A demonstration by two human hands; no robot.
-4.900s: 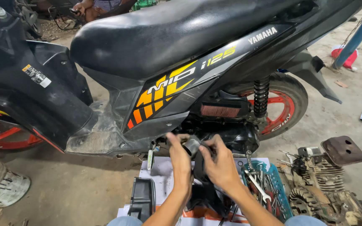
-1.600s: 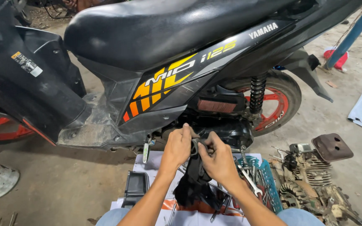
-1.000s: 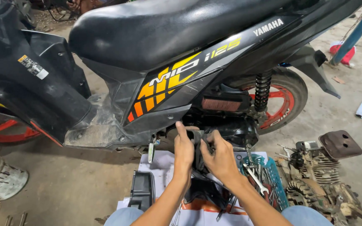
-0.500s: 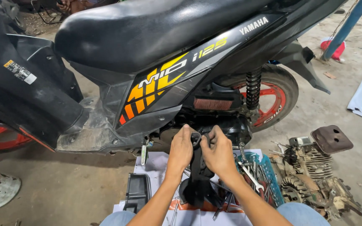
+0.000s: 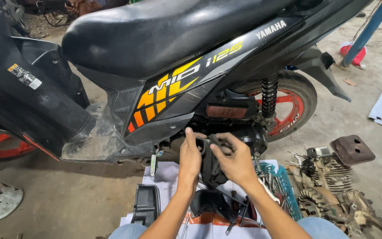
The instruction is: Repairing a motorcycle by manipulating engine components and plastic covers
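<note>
Both my hands are raised in front of a black scooter (image 5: pixel 169 57) with orange and yellow side graphics. My left hand (image 5: pixel 190 156) and my right hand (image 5: pixel 234 160) together grip a black rubber part (image 5: pixel 209 164), a curved duct-like piece, just below the engine area (image 5: pixel 233 128). My left thumb points up along its left side. Fingers of my right hand curl over its top. The lower end of the part hangs down between my forearms.
Below my hands lie white paper sheets (image 5: pixel 164 177), a black plastic cover (image 5: pixel 147 204) and a teal tray of tools (image 5: pixel 279 186). An old engine block (image 5: pixel 332 186) sits on the concrete at right. A red-rimmed rear wheel (image 5: pixel 290 108) stands behind. A blue pole (image 5: pixel 368 31) is at far right.
My hands have stayed on the black rubber part near the engine, turning and shifting it slightly. The view swayed left and right a little.
</note>
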